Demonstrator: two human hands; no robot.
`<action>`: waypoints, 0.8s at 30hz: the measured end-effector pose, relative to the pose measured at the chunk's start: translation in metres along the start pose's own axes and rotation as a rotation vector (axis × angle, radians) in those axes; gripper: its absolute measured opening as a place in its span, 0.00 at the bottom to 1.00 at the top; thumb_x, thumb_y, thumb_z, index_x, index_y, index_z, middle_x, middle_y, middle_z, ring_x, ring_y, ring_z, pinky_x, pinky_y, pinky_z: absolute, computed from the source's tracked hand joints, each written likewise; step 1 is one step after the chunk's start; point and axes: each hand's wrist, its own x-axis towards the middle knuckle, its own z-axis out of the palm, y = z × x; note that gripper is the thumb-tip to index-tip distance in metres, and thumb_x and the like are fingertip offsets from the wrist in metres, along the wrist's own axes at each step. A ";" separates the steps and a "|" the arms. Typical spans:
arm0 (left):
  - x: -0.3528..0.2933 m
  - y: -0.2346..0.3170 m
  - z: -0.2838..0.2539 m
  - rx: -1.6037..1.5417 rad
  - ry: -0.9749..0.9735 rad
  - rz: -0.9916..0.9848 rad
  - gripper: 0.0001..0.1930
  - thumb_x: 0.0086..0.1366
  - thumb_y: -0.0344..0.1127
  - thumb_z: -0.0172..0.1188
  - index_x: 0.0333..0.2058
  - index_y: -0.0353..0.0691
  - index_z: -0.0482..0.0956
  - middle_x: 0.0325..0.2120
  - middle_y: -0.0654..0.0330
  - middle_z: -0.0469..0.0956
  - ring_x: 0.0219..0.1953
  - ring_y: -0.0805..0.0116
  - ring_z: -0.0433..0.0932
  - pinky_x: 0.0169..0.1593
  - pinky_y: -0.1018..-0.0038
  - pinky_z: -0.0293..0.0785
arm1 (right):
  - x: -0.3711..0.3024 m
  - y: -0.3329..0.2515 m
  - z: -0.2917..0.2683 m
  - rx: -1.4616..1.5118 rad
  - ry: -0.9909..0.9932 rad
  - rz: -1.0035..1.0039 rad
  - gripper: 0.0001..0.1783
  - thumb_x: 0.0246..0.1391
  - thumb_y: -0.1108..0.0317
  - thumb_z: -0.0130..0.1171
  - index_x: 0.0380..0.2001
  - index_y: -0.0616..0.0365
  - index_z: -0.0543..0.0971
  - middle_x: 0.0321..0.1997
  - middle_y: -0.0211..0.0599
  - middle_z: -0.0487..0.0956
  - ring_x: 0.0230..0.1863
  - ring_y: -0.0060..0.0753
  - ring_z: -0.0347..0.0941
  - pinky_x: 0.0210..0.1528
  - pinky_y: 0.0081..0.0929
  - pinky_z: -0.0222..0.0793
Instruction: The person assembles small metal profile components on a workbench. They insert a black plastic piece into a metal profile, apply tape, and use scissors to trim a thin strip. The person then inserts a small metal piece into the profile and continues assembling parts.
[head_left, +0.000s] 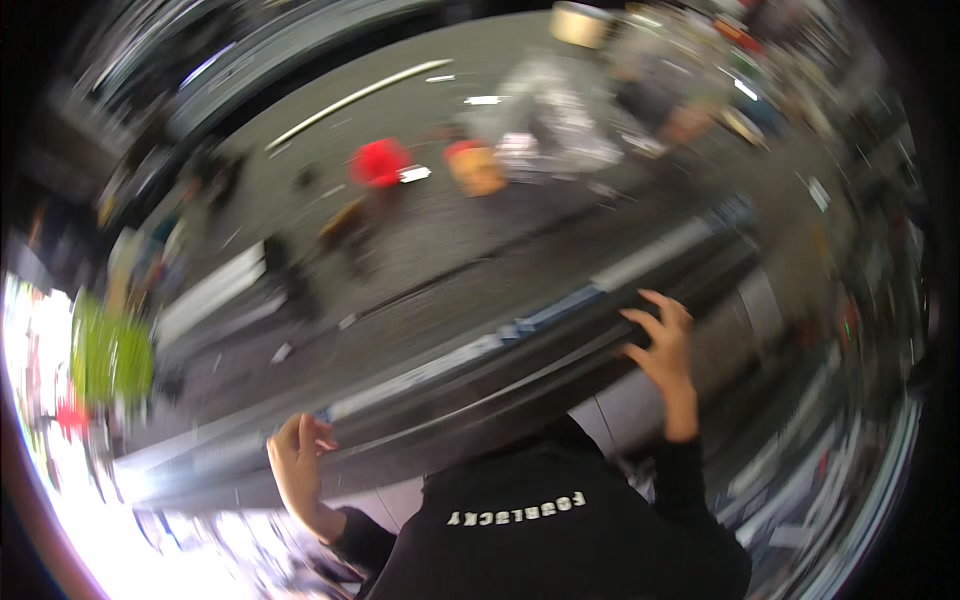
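The whole view is smeared by motion. My right hand (662,345) is over the near edge of a dark workbench (450,260), its fingers spread and slightly bent, with nothing seen between them. At the left, my left hand (297,465) is by the same edge, its fingers bent inward. Blur hides whether it touches or holds anything. A long white and blue strip (440,368) runs along the front of the bench between the two hands.
On the bench lie a red round thing (381,162), an orange container (475,168), crumpled clear plastic (550,120), a thin pale rod (355,100) and a white box-like thing (212,295). Something bright green (110,350) stands at the left.
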 end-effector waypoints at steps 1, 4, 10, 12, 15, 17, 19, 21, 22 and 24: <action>0.015 0.014 0.026 -0.061 -0.099 0.147 0.20 0.74 0.42 0.52 0.31 0.29 0.81 0.22 0.55 0.81 0.24 0.71 0.81 0.31 0.76 0.75 | -0.010 -0.003 -0.001 0.011 0.051 0.048 0.32 0.31 0.63 0.78 0.47 0.45 0.84 0.62 0.32 0.73 0.64 0.46 0.64 0.67 0.44 0.56; 0.024 0.054 0.112 -0.103 -0.363 0.350 0.13 0.72 0.35 0.55 0.34 0.30 0.82 0.27 0.54 0.83 0.32 0.68 0.84 0.39 0.75 0.77 | -0.045 -0.006 -0.003 0.076 0.262 0.170 0.29 0.43 0.55 0.76 0.49 0.51 0.81 0.59 0.39 0.73 0.59 0.47 0.67 0.61 0.43 0.64; -0.024 0.132 0.245 -0.124 -0.967 0.734 0.06 0.63 0.29 0.62 0.37 0.35 0.82 0.37 0.52 0.83 0.43 0.55 0.82 0.48 0.66 0.75 | -0.148 0.032 -0.015 0.077 0.426 0.572 0.24 0.52 0.62 0.70 0.52 0.56 0.78 0.54 0.43 0.75 0.55 0.49 0.70 0.58 0.42 0.67; -0.045 0.152 0.291 -0.123 -1.001 0.825 0.07 0.62 0.30 0.64 0.39 0.36 0.82 0.40 0.52 0.82 0.46 0.52 0.80 0.51 0.65 0.74 | -0.182 0.063 -0.011 0.064 0.412 0.695 0.23 0.54 0.63 0.68 0.52 0.57 0.78 0.54 0.43 0.76 0.55 0.45 0.71 0.56 0.40 0.68; -0.070 0.177 0.370 0.015 -0.702 1.123 0.17 0.58 0.33 0.68 0.47 0.40 0.78 0.51 0.50 0.77 0.55 0.49 0.75 0.58 0.60 0.71 | -0.199 0.132 0.011 0.820 0.356 1.023 0.23 0.58 0.63 0.66 0.55 0.58 0.76 0.59 0.40 0.75 0.58 0.36 0.70 0.56 0.35 0.70; -0.076 0.193 0.424 0.119 -0.450 1.166 0.23 0.57 0.35 0.70 0.51 0.40 0.76 0.54 0.49 0.73 0.57 0.47 0.72 0.59 0.58 0.69 | -0.176 0.186 0.033 1.015 0.326 0.888 0.25 0.61 0.63 0.64 0.59 0.58 0.73 0.61 0.38 0.75 0.56 0.31 0.72 0.55 0.31 0.70; -0.078 0.205 0.462 0.239 -0.281 1.068 0.28 0.56 0.36 0.70 0.55 0.40 0.73 0.54 0.50 0.72 0.55 0.46 0.71 0.58 0.57 0.69 | -0.132 0.224 0.054 1.065 0.379 0.624 0.27 0.64 0.62 0.60 0.63 0.56 0.68 0.60 0.36 0.76 0.53 0.28 0.73 0.55 0.28 0.69; -0.079 0.212 0.485 0.371 -0.182 0.996 0.26 0.54 0.39 0.73 0.51 0.40 0.78 0.51 0.54 0.73 0.52 0.50 0.72 0.54 0.59 0.71 | -0.091 0.243 0.061 0.911 0.403 0.388 0.23 0.64 0.62 0.60 0.59 0.57 0.72 0.53 0.35 0.80 0.48 0.26 0.75 0.53 0.27 0.70; -0.081 0.214 0.492 0.441 -0.133 0.952 0.24 0.53 0.40 0.74 0.48 0.40 0.80 0.49 0.56 0.74 0.51 0.52 0.73 0.52 0.60 0.72 | -0.076 0.254 0.056 1.008 0.257 0.368 0.20 0.64 0.62 0.60 0.56 0.58 0.74 0.50 0.34 0.81 0.45 0.25 0.76 0.52 0.27 0.71; -0.088 0.217 0.498 0.424 -0.098 0.922 0.20 0.51 0.41 0.75 0.41 0.39 0.83 0.45 0.60 0.75 0.48 0.57 0.75 0.49 0.63 0.74 | -0.060 0.277 0.036 1.339 -0.259 0.305 0.16 0.64 0.60 0.61 0.49 0.60 0.79 0.42 0.34 0.83 0.40 0.24 0.77 0.49 0.26 0.72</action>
